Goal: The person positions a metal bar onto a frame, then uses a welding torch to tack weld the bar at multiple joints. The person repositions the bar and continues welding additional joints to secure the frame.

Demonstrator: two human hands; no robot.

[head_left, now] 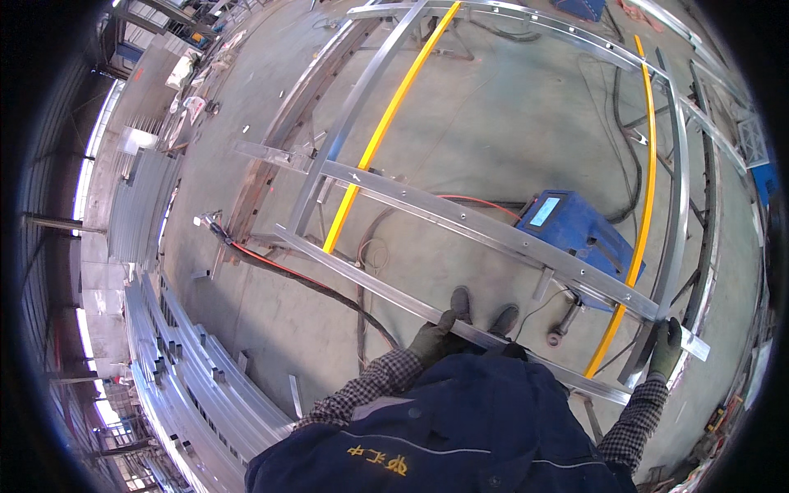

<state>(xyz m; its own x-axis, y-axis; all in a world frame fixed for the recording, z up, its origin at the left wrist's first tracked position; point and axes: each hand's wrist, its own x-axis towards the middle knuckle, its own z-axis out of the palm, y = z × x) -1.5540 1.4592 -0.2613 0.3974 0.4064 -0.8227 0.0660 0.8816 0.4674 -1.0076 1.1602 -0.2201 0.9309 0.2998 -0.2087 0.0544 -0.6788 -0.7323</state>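
My left hand (433, 338), in a dark work glove, is closed around the near metal bar (374, 285), which crosses in front of my body. My right hand (666, 349), gloved too, grips the right side rail (679, 205) of the metal frame, close to where the middle crossbar (493, 234) meets it. My right palm and some fingertips are hidden. Two yellow strips, a left one (390, 115) and a right one (649, 164), run lengthwise, crossing the middle crossbar. The left side rail (359, 94) slants away toward the far crossbar (551, 26).
A blue machine with a screen (552, 215) stands on the floor inside the frame. A welding torch (215, 228) with a black and red cable rests at the left. Silvery metal profiles (197, 378) lie stacked at lower left. Dark support rails (279, 148) run beneath the frame.
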